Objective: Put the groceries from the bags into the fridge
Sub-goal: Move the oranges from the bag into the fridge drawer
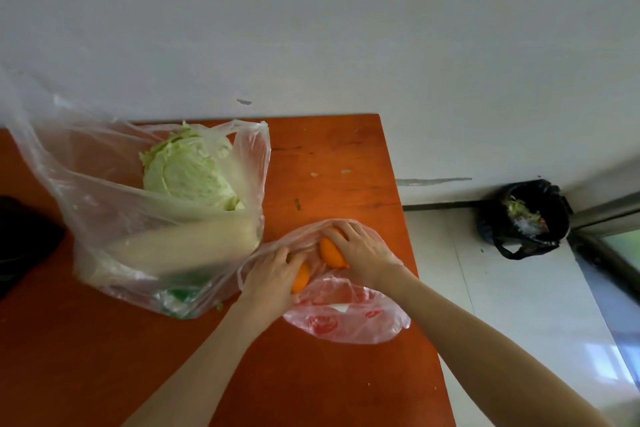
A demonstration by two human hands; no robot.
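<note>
A small pink-printed plastic bag (346,319) lies near the right edge of the orange-brown table (329,163). Both hands reach into its mouth. My left hand (273,279) is closed over one orange fruit (300,277). My right hand (360,250) is closed over a second orange fruit (331,253). To the left stands a large clear plastic bag (114,211) holding a pale green cabbage (190,173), a long white radish (187,248) and something green (180,296) at the bottom. No fridge is in view.
A black-lined waste bin (524,217) with scraps stands on the white floor to the right of the table, beside a metal door frame (609,218). A dark object (24,243) sits at the table's left edge. A white wall runs behind the table.
</note>
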